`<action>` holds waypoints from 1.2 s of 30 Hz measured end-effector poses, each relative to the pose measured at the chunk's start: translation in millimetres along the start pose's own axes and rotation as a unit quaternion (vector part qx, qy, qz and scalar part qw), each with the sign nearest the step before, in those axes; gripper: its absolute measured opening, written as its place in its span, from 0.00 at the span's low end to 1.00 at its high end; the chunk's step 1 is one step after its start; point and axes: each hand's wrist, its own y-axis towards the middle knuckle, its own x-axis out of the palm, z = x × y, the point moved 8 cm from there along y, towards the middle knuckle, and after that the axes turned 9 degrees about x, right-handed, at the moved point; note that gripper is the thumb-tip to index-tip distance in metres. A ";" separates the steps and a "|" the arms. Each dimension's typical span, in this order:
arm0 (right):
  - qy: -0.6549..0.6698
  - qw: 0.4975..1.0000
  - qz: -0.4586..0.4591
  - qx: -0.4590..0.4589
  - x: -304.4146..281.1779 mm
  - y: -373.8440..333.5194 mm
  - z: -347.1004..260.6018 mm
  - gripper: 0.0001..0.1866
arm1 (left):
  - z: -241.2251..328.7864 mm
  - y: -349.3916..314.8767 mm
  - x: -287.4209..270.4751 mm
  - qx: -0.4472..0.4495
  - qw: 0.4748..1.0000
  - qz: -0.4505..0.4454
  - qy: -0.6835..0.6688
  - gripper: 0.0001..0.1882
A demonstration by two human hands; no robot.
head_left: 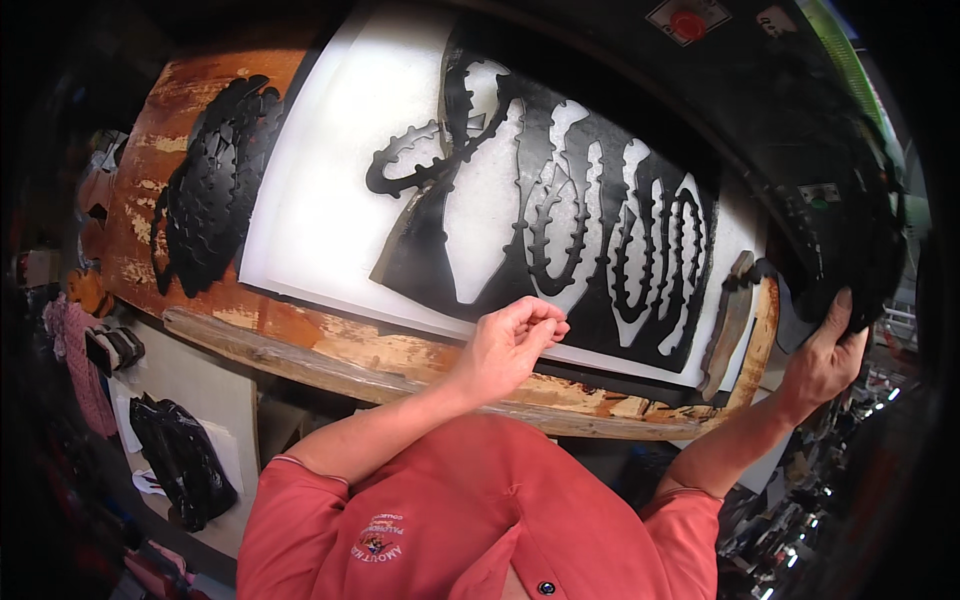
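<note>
My left hand (515, 345) is closed, fingertips pinched together over the near edge of a black sheet (415, 250). Whatever may be in that pinch is too small to make out. Long openings with pointed ends have been cut through the sheet, which lies on a white board (320, 190). A looped black band with notched edges (385, 180) overlaps the sheet's left side. More notched loops show inside the openings farther right. At the far right, my right hand (828, 358) grips the lower end of a large dark machine arm (800, 150), its fingers partly hidden.
A heap of black cut pieces (215, 180) lies on the worn wooden table (140, 230) at left. A worn wooden strip (725, 330) rests by the board's right end. Below the table's left side hangs a black plastic bag (180, 460). The machine arm overhangs the far right.
</note>
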 end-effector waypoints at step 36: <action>0.294 0.875 -0.327 0.201 126.0 -51.2 -108.5 0.15 | 34.5 -60.7 -52.9 0.078 0.996 0.033 -0.019 0.20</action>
